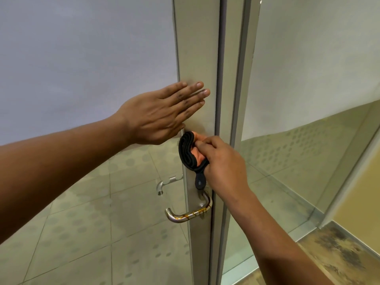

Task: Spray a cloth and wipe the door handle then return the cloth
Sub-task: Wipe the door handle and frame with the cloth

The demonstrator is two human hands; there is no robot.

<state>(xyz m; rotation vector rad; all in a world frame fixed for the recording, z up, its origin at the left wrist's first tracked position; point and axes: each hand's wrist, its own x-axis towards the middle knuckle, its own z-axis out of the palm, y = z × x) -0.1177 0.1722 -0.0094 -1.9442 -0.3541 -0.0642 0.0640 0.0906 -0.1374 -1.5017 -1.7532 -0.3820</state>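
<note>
The left hand (162, 112) reaches in from the lower left, flat and wide, fingers straight and close together, its fingertips (202, 92) pressed against the pale metal door frame (197, 48) above the handle; it holds nothing. Left of the frame the glass panel (82, 58) is frosted above and clear below, and through the clear part show a dotted tiled floor (82, 233) and the far-side handle (164, 185). Just below the left hand, against the frame, the right hand (221, 163) comes up from the lower right with its fingers curled round the cloth (190, 152), a bunched piece with a peach-coloured middle and a black ribbed edge; a small black tab hangs from its lower end. The cloth sits on the frame directly above the handle (190, 212), the tab just reaching the handle's base, apart from the lever itself. The handle is a curved steel lever pointing left, with rust-coloured streaks along its bar. Right of the frame stands a second metal post (242, 79), then another glass pane (298, 140) and a strip of mottled brown floor (339, 254).
</note>
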